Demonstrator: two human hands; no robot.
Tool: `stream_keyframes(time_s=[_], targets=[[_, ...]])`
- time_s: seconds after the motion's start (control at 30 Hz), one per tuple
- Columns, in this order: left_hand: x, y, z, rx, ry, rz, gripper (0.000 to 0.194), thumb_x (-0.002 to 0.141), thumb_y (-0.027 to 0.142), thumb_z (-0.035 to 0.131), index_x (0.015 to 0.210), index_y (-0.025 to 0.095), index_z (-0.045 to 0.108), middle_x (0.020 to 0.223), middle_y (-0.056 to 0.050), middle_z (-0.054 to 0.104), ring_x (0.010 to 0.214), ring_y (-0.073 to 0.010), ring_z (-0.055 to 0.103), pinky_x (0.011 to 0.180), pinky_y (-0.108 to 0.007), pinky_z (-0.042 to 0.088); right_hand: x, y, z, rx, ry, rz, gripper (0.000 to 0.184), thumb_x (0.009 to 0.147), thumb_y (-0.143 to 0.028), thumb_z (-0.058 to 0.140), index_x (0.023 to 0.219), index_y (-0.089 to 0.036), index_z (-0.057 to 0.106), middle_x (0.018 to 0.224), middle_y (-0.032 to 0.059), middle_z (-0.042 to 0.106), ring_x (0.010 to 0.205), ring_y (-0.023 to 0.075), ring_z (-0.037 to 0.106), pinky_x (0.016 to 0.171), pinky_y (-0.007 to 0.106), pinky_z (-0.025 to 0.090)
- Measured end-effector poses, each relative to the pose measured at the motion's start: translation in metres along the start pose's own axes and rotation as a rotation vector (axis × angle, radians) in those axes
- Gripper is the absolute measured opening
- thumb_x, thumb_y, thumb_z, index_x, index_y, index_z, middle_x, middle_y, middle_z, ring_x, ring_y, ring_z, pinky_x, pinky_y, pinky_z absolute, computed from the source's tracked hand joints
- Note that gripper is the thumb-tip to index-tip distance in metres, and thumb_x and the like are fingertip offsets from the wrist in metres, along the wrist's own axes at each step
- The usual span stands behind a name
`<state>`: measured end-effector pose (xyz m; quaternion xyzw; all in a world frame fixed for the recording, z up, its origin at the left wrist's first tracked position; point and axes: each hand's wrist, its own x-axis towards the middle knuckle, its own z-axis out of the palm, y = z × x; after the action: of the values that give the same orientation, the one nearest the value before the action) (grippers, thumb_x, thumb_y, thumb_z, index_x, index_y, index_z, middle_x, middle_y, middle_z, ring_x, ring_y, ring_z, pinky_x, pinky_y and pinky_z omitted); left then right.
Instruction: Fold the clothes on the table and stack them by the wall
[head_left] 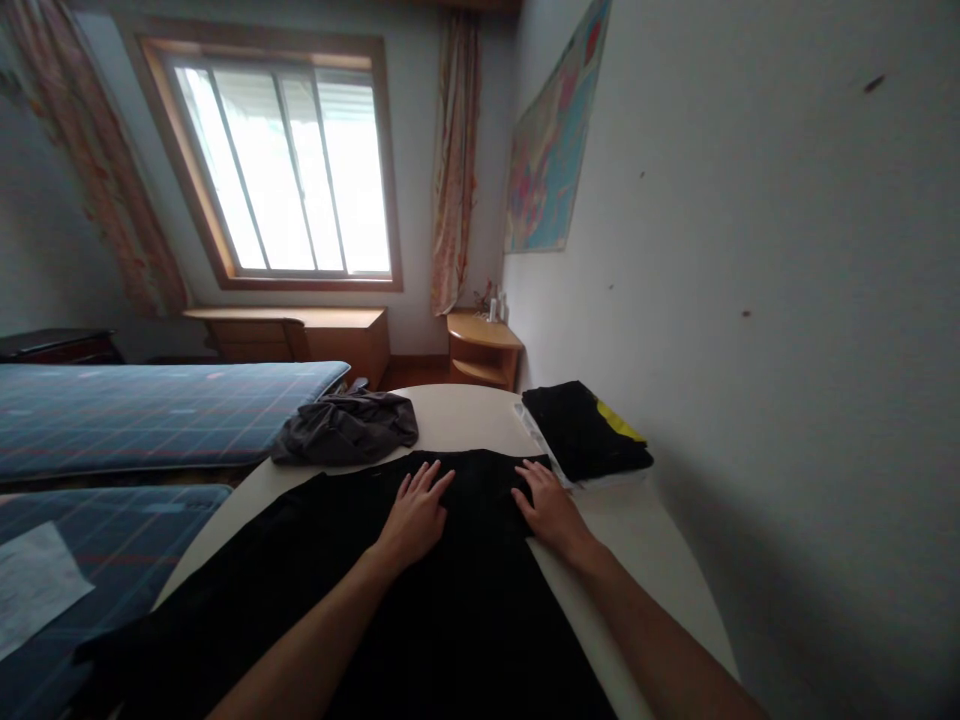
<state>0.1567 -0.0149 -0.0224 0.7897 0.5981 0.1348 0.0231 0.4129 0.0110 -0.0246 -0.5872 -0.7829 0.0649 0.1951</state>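
A black garment (465, 600) lies spread over the round pale table (442, 410), its near part running out of view at the bottom. Its exact kind is hard to make out in the dim light. My left hand (414, 510) rests flat on the cloth near its far edge, fingers apart. At the garment's far right corner lies my right hand (551, 505), fingers spread and touching the fabric. Just beyond that hand sits a folded black cloth with a yellow patch (581, 430), on something white.
A crumpled dark grey cloth (352, 425) lies at the table's far left edge. Blue plaid mattresses (165, 415) stand to the left, one with a white sheet of paper (37, 585) on it. A wall (787, 400) rises close on the right. Wooden furniture (484, 332) stands beyond.
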Motion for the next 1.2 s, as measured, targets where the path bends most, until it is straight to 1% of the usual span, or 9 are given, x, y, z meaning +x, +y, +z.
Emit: stream_keyframes(time_s=[0.17, 0.27, 0.37, 0.53, 0.67, 0.83, 0.97, 1.07, 1.2], targets=[[-0.006, -0.002, 0.001, -0.037, -0.077, 0.067, 0.057, 0.096, 0.046, 0.044, 0.149, 0.028, 0.041, 0.161, -0.005, 0.027, 0.149, -0.0296, 0.018, 0.120, -0.050, 0.016, -0.006, 0.000, 0.008, -0.110, -0.015, 0.213, 0.066, 0.095, -0.046, 0.044, 0.149, -0.008, 0.039, 0.158, 0.0198, 0.029, 0.148, 0.0327, 0.020, 0.117, 0.045, 0.022], [-0.008, -0.002, 0.000, -0.013, -0.089, 0.064, 0.059, 0.096, 0.050, 0.043, 0.151, 0.028, 0.037, 0.162, -0.006, 0.023, 0.149, -0.0309, 0.014, 0.119, -0.052, 0.015, -0.006, -0.001, 0.010, -0.118, -0.033, 0.198, 0.059, 0.096, -0.045, 0.043, 0.146, -0.015, 0.046, 0.155, 0.0165, 0.036, 0.148, 0.0327, 0.020, 0.117, 0.049, 0.020], [-0.007, -0.001, 0.001, 0.001, -0.092, 0.067, 0.059, 0.096, 0.049, 0.043, 0.151, 0.028, 0.037, 0.161, -0.007, 0.024, 0.149, -0.0307, 0.015, 0.119, -0.052, 0.016, -0.004, 0.000, 0.010, -0.073, -0.014, 0.092, 0.050, 0.096, -0.036, 0.043, 0.141, -0.014, 0.052, 0.148, 0.0145, 0.047, 0.144, 0.0285, 0.030, 0.119, 0.047, 0.019], [-0.007, -0.002, 0.004, -0.001, -0.068, 0.072, 0.058, 0.096, 0.047, 0.045, 0.150, 0.028, 0.038, 0.160, -0.007, 0.027, 0.149, -0.0310, 0.018, 0.119, -0.052, 0.018, -0.005, -0.003, 0.001, 0.204, 0.046, -0.031, 0.049, 0.088, -0.013, 0.045, 0.137, -0.013, 0.052, 0.136, 0.0120, 0.060, 0.127, 0.0199, 0.054, 0.112, 0.035, 0.037], [-0.007, -0.003, 0.006, -0.021, -0.044, 0.078, 0.057, 0.095, 0.046, 0.047, 0.149, 0.028, 0.041, 0.159, -0.007, 0.030, 0.148, -0.0314, 0.020, 0.118, -0.053, 0.019, -0.007, -0.007, -0.007, 0.307, 0.080, -0.002, 0.046, 0.087, -0.011, 0.045, 0.131, -0.019, 0.055, 0.122, 0.0054, 0.069, 0.112, 0.0172, 0.064, 0.102, 0.031, 0.046], [-0.007, -0.003, 0.005, -0.054, 0.011, 0.085, 0.052, 0.093, 0.041, 0.052, 0.143, 0.025, 0.050, 0.155, -0.009, 0.038, 0.145, -0.0311, 0.029, 0.118, -0.052, 0.023, -0.008, -0.001, -0.006, 0.031, 0.134, 0.106, 0.041, 0.092, -0.031, 0.053, 0.127, -0.012, 0.062, 0.129, 0.0134, 0.064, 0.122, 0.0272, 0.056, 0.107, 0.039, 0.039], [-0.008, -0.002, 0.004, -0.093, 0.083, 0.120, 0.041, 0.091, 0.036, 0.056, 0.130, 0.023, 0.062, 0.145, -0.008, 0.052, 0.135, -0.0284, 0.046, 0.115, -0.046, 0.032, -0.013, 0.002, 0.000, -0.103, 0.103, 0.141, 0.042, 0.096, -0.036, 0.049, 0.134, -0.021, 0.060, 0.144, 0.0132, 0.052, 0.132, 0.0304, 0.046, 0.107, 0.045, 0.038], [-0.010, -0.003, 0.005, -0.135, 0.080, 0.141, 0.041, 0.092, 0.037, 0.056, 0.130, 0.024, 0.062, 0.144, -0.008, 0.053, 0.137, -0.0295, 0.043, 0.113, -0.046, 0.035, -0.016, 0.002, 0.006, -0.134, 0.081, 0.160, 0.040, 0.096, -0.033, 0.048, 0.132, -0.026, 0.062, 0.148, 0.0127, 0.047, 0.138, 0.0331, 0.038, 0.107, 0.049, 0.037], [-0.013, -0.005, 0.007, -0.152, 0.034, 0.156, 0.047, 0.093, 0.041, 0.054, 0.137, 0.024, 0.056, 0.151, -0.008, 0.046, 0.143, -0.0315, 0.035, 0.116, -0.050, 0.029, -0.014, 0.005, 0.015, -0.093, 0.045, 0.094, 0.041, 0.096, -0.027, 0.045, 0.133, -0.018, 0.061, 0.144, 0.0128, 0.053, 0.139, 0.0309, 0.038, 0.112, 0.048, 0.033]])
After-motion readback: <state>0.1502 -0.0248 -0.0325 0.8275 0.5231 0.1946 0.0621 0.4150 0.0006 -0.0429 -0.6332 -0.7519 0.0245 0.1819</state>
